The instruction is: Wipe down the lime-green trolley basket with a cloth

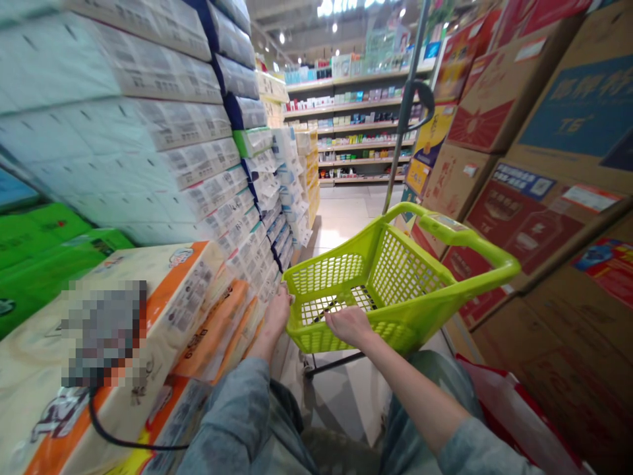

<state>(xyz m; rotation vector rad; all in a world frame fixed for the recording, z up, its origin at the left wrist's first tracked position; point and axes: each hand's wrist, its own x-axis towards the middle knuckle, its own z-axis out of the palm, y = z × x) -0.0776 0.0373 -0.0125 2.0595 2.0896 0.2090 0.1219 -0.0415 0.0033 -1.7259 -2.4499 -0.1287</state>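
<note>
A lime-green plastic shopping cart (pixel 326 269) stands before me, turned so that its handle is at the right. My left hand (pixel 280 308) is closed at the left end of the cart's rim; some of its fingers are hidden. On the near side rim rests my right hand (pixel 349 324), its fingers curled over the edge. Through the grid walls, the basket shows a dark narrow strip near its bottom that I cannot make out. A grey pole (pixel 403 125) with a hook-like bracket rises at the cart's far side.
Tall stacks of packaged tissue (pixel 198 119) line the left. Nearer lie orange-and-cream packs (pixel 198 310), with a blurred-out object and a black cable (pixel 133 443) on top. Cardboard cartons (pixel 524 218) wall the right, above a red-and-white bag (pixel 514 402). Stocked shelves (pixel 356 109) stand beyond the tiled aisle (pixel 341 211).
</note>
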